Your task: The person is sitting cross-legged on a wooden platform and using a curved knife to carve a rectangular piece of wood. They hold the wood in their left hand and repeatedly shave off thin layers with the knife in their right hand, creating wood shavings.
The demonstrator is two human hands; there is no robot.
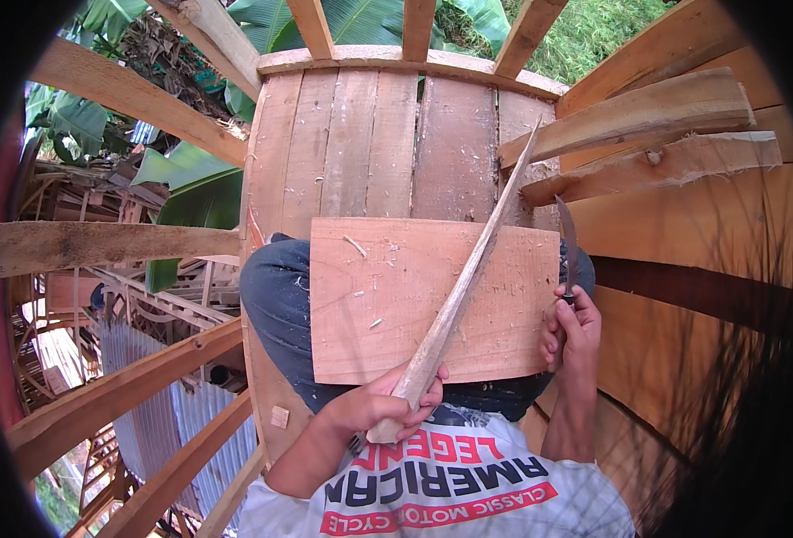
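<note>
My left hand (pixel 380 401) is closed around the thick lower end of a long, tapered wooden stick (pixel 455 305), which slants up and to the right to a thin point. Under the stick a flat wooden board (pixel 387 296) lies across my lap, with a few pale shavings on it. At the board's right edge my right hand (pixel 577 328) grips the dark handle of a knife (pixel 568 235). Its narrow blade points upward, apart from the stick. My right fingers hide most of the handle.
Beyond my knees stretches a plank floor (pixel 342 143) with gaps and scattered chips. Upright wooden posts (pixel 100 248) rail the left and far sides. Two thick timber pieces (pixel 656 166) jut in at the right, beside plank panels (pixel 683 224). A small wood block (pixel 280 417) lies at my left.
</note>
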